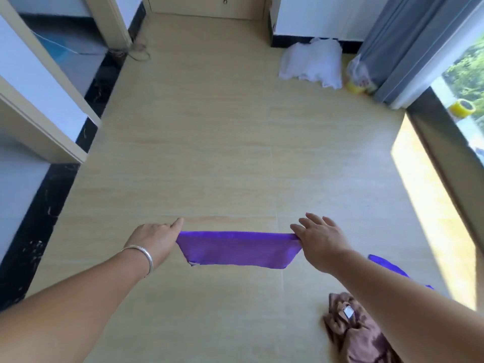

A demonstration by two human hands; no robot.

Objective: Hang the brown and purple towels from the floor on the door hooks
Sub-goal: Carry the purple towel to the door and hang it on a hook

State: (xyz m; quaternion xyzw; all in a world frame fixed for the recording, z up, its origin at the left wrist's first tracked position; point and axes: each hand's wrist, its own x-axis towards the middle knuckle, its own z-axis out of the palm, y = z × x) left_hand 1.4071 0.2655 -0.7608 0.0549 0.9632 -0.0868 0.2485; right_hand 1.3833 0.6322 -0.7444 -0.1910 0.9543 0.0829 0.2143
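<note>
Crumpled below my right forearm lies the brown towel (358,334); I see my left hand (154,241) and right hand (320,241) each pinching a corner of the purple towel (238,248), stretched taut between them, probably readying its edge for a hook.

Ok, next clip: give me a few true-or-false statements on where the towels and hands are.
1. Both hands hold the stretched purple cloth towel by its top corners. True: left hand, right hand.
2. The crumpled brown cloth towel hangs on a hook. False: it lies on the floor.
3. A silver bangle sits on the right wrist. False: the left wrist.
4. A white cloth heap lies by the far wall. True.
</note>
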